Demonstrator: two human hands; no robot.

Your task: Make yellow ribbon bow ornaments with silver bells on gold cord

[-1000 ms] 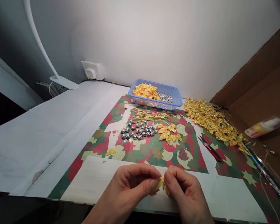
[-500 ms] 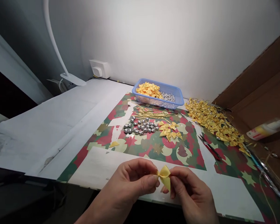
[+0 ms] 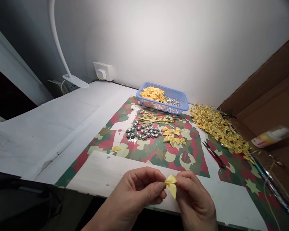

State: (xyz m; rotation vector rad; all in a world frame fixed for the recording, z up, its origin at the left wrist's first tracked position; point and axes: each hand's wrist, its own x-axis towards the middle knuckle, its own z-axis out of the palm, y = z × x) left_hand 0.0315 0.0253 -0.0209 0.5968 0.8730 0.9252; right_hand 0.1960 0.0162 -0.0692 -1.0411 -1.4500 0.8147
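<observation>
A small yellow satin ribbon bow [image 3: 171,186] is held up over the near edge of the table. My left hand [image 3: 141,191] pinches it near its knot between thumb and forefinger. From the other side, my right hand [image 3: 196,199] closes its fingers on the bow's right loop; its thumb tip is partly hidden. Beyond the hands lie several loose yellow bows [image 3: 174,136] and, to their left, a cluster of shiny silver bells or beads [image 3: 144,131]. Behind these is a bundle of thin gold ties [image 3: 156,118].
A blue plastic basket [image 3: 144,101] by the wall holds yellow bows and small silver pieces. Scissors [image 3: 214,154] lie at right, near a heap of bows with gold ties [image 3: 215,125]. A bottle [image 3: 271,137] and cardboard [image 3: 267,96] border the right. A lamp [image 3: 75,81] stands at left.
Both hands still hold the bow. My right fingers have shifted slightly around it, and its lower tail now hangs more openly toward the camera. The view has moved a little.
</observation>
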